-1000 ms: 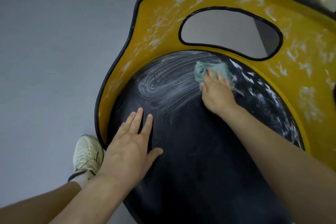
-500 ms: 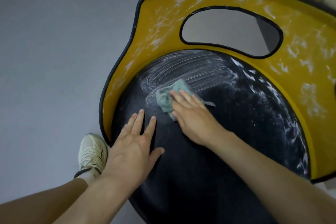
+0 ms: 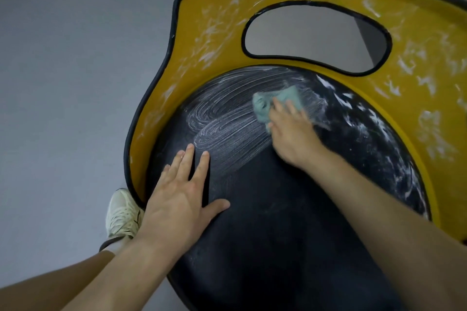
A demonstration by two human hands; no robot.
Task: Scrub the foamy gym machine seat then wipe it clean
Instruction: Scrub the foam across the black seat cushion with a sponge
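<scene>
A round black seat pad point(image 3: 278, 222) fills the middle, streaked with white foam across its upper part. Around it curves a yellow backrest point(image 3: 202, 40) with a black-edged oval opening; foam smears dot it. My right hand point(image 3: 290, 134) presses a teal cloth point(image 3: 273, 103) flat against the upper seat, fingers extended over it. On the left part of the pad my left hand point(image 3: 182, 199) rests palm down with fingers spread. Thick foam blobs stay along the pad's right edge point(image 3: 379, 134).
Grey floor point(image 3: 63, 83) stretches to the left. My foot in a white sneaker point(image 3: 121, 214) stands just beside the seat's left rim. A dark post shows through the backrest opening point(image 3: 316, 40).
My right hand swept the cloth down-left across the foam toward my left hand, then back up and right to the top of the pad. The left hand stayed put.
</scene>
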